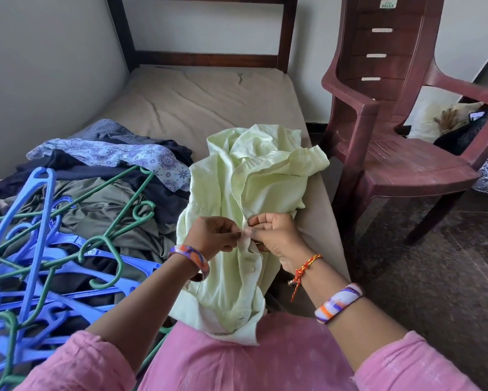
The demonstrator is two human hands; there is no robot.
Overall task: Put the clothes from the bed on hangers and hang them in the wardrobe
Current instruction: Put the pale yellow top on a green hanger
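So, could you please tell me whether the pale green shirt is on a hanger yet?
Not yet: the pale green shirt lies crumpled on the bed.

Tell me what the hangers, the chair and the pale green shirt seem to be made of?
Hangers: likely plastic, smooth moulded blue and green.
Chair: moulded plastic, slightly glossy maroon with slots.
Shirt: thin woven cloth, perhaps cotton; matte, creased.

I see a pale green cotton shirt (237,193) on the beige bed sheet (197,103). Beside it lie blue plastic hangers (39,277), green wire hangers (110,221), a lilac floral-print cloth (118,156) and an olive garment (102,210). The plastic chair (392,108) is maroon.
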